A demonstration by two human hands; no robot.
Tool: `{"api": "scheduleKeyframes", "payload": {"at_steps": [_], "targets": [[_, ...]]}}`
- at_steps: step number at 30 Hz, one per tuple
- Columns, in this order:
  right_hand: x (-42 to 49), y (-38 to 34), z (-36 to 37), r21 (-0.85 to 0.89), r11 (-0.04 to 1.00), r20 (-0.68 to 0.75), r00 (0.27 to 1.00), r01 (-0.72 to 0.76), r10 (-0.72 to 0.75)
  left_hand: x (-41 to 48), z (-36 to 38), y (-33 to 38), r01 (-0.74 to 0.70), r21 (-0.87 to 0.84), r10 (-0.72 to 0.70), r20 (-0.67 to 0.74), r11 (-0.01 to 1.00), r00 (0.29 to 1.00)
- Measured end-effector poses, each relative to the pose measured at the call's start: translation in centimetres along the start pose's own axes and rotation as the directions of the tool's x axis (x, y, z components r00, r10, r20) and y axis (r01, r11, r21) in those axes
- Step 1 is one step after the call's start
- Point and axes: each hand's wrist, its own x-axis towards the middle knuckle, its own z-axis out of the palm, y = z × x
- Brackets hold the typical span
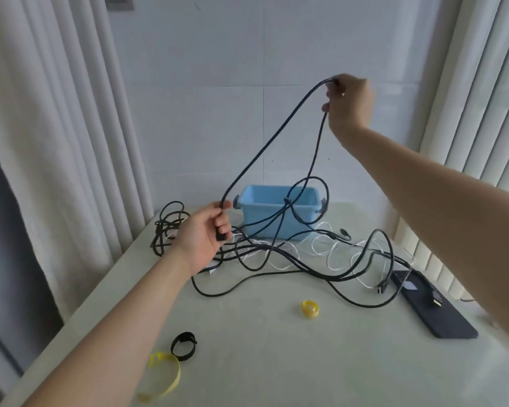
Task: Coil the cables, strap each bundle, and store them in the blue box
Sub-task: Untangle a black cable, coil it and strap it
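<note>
Cable (268, 142), black, strung btw both hands, no coil yet. Black strap (184, 346) waits front-left on tabletop (276, 362), handy for later. Left hand (206, 230) low, fingers curled round one end, prob. as anchor. Box (276, 212) sits behind the heap (294, 261), where the rest of it trails. Right hand (347, 104) up high, pinching the run, likely lifting slack clear of the tangle.
</note>
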Motion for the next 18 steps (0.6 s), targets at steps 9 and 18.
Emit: {"api": "scheduleKeyframes", "payload": {"at_steps": [9, 18], "targets": [[-6.4, 2.2, -0.1, -0.338, 0.882, 0.425, 0.89, 0.327, -0.167, -0.3, 1.2, -1.3, -0.06, 0.063, 0.054, 0.094, 0.996, 0.994], [-14.8, 11.2, 0.4, -0.038, 0.899, 0.353, 0.836, -0.436, 0.42, 0.5, -0.3, -3.5, 0.107, -0.356, -0.065, 0.129, 0.928, 0.99]]}}
